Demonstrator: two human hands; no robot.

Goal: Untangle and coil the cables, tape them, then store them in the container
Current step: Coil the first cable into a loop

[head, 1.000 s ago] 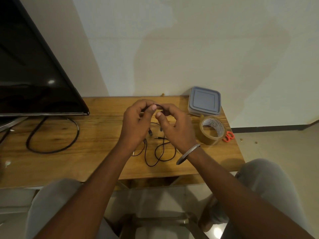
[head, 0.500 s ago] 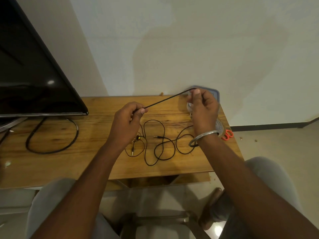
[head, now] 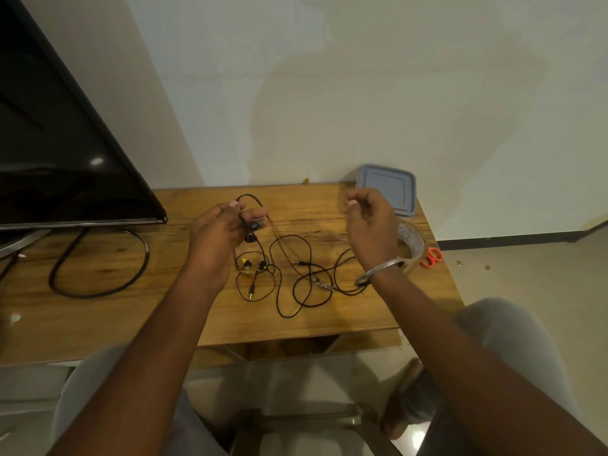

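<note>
Thin black cables (head: 285,284) lie tangled in loops on the wooden table (head: 98,317), with small yellow and red plugs (head: 246,263) near the left of the tangle. My left hand (head: 218,236) is raised over the tangle's left side and pinches a short loop of black cable (head: 250,198) that arches above its fingers. My right hand (head: 370,227) hovers over the right side with fingers curled, and no cable shows in it. The grey-blue lidded container (head: 388,187) stands at the back right. A roll of brown tape (head: 413,243) sits partly hidden behind my right wrist.
Orange-handled scissors (head: 432,257) lie by the tape at the table's right edge. A large dark TV screen (head: 65,153) fills the left, and its thick black cord (head: 98,269) curves over the table's left half. A wall runs close behind the table.
The stretch of cable pulled taut between both hands is gone: my right hand has let go and dropped a little, and my left hand now holds only a short loop.
</note>
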